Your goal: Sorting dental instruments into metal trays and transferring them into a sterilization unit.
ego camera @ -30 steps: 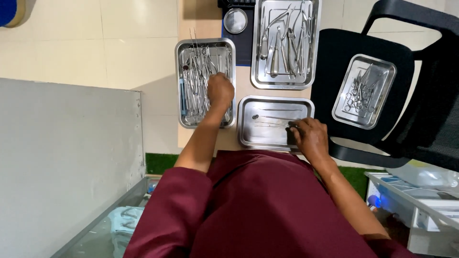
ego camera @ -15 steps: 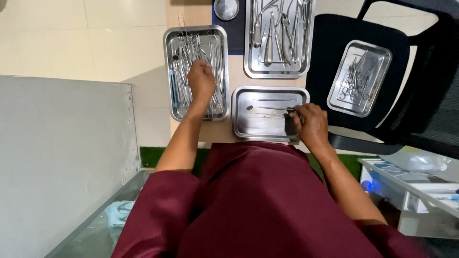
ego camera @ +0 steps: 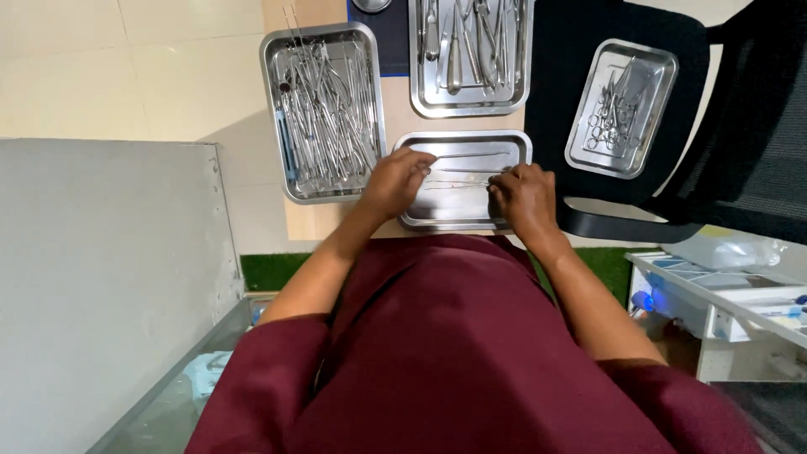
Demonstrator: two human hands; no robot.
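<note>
A clear plastic bag (ego camera: pixel 725 250) is lying at the right edge of the scene, just below the black chair, crumpled and glossy, resting on top of a white compartmented organiser. Beside it, toward the lower right, small flat white packets (ego camera: pixel 777 309) are sitting in the organiser's sections, their details too small to make out. No labels, signs or screens are showing anywhere else in the view.
</note>
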